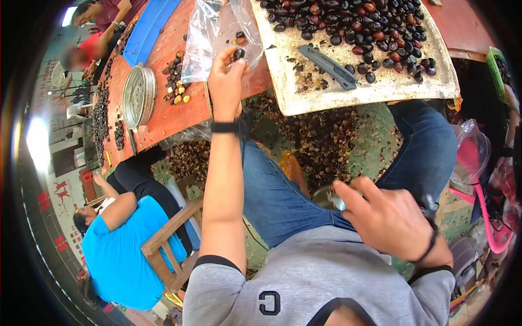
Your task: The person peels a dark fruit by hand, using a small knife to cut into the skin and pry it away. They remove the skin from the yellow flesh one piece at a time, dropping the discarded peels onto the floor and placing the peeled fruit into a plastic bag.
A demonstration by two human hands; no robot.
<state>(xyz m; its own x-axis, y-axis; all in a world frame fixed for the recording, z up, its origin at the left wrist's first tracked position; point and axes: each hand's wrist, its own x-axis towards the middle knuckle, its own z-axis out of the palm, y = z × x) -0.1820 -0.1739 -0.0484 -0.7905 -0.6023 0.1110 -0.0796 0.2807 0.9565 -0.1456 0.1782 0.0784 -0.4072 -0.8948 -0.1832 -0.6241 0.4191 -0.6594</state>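
Between the thumb and fingers of my left hand (227,73) is a dark, glossy nut (238,54). That hand is raised over the edge of the red table, in front of a clear plastic bag (198,41). My right hand (383,220) hovers above my lap, fingers curled and slightly blurred. A small shiny bit shows at its fingertips, but I cannot make out what it is. On the worn white tray (283,98) lie many dark and reddish nuts (375,27), with a grey utility knife (329,68) near its front.
A metal strainer bowl (139,96), a blue plastic strip (149,32) and a pile of peeled and dark nuts (176,81) sit on the red table (163,122). Shells litter the floor (321,141). A person in blue (125,244) sits at left; others work farther back.
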